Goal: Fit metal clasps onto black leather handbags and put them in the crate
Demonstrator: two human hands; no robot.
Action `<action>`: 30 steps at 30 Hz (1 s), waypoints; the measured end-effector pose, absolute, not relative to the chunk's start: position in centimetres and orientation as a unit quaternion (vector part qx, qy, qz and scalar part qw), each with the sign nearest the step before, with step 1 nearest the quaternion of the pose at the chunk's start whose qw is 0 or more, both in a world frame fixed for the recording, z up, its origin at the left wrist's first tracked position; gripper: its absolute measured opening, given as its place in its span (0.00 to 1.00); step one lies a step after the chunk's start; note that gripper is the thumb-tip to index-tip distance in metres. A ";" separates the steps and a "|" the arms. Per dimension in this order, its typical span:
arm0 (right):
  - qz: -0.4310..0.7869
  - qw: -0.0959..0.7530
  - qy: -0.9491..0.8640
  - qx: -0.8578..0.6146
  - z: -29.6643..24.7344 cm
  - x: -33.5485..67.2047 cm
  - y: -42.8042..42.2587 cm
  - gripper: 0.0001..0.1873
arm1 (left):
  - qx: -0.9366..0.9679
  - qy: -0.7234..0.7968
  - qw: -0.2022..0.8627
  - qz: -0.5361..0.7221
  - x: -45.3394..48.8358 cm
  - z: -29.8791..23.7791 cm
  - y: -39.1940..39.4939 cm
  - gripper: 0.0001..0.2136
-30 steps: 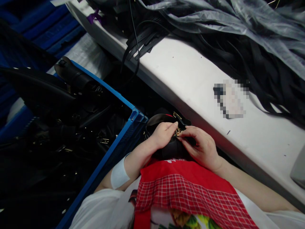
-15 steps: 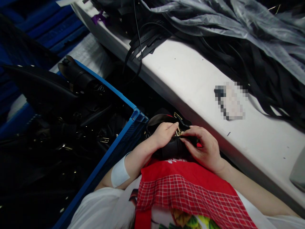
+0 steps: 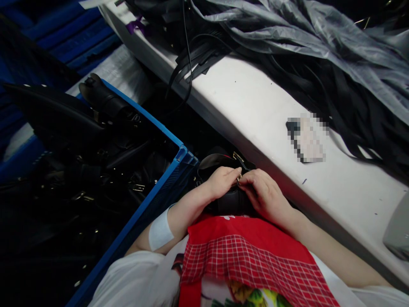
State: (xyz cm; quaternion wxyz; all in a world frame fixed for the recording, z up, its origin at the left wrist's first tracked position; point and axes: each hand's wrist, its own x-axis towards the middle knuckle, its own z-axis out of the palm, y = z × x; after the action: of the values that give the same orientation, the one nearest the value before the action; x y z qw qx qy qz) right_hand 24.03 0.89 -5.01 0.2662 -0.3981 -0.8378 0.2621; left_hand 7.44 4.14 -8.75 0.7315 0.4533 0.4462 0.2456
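A black leather bag (image 3: 230,202) with gold fittings rests against my apron at my lap. My left hand (image 3: 222,181) is closed at the bag's top, thumb and fingers on a small gold buckle (image 3: 239,178). From the other side my right hand (image 3: 263,189) pinches at the same buckle, with fingertips meeting close to the left thumb. Just beyond my hands, another gold fitting (image 3: 238,157) shows on a black strap. Much of the bag lies hidden under both hands.
At my left stands a blue crate (image 3: 150,194) filled with black bags. A white table (image 3: 255,111) runs along the right, bearing a blurred-out object (image 3: 308,138), black straps (image 3: 319,85) and clear plastic wrap (image 3: 297,34). A grey object (image 3: 399,232) sits at the right edge.
My right hand's fingers have drawn in and curled closer around the gold buckle, covering more of it. My left hand stays nearly in place. The view has shifted slightly.
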 end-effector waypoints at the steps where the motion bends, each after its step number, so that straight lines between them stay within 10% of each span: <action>1: 0.264 0.262 -0.839 -0.397 -4.9 24.1 0.8 0.05 | 0.456 0.442 0.734 0.242 7.5 -8.7 4.1 0.26; 15: 0.399 0.262 -0.740 -0.475 -3.8 27.1 -0.2 0.02 | 0.370 0.430 0.782 0.258 7.2 -8.8 4.3 0.25; 30: 0.278 0.300 -0.795 -0.448 -4.7 24.9 0.8 0.11 | 0.363 0.393 0.810 0.238 6.5 -7.9 4.2 0.26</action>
State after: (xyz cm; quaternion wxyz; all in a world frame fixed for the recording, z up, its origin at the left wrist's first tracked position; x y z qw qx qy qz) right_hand 24.85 0.75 -4.74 0.2995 -0.4484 -0.7951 0.2777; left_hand 6.50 4.16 -7.90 0.8103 0.3632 0.3934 0.2383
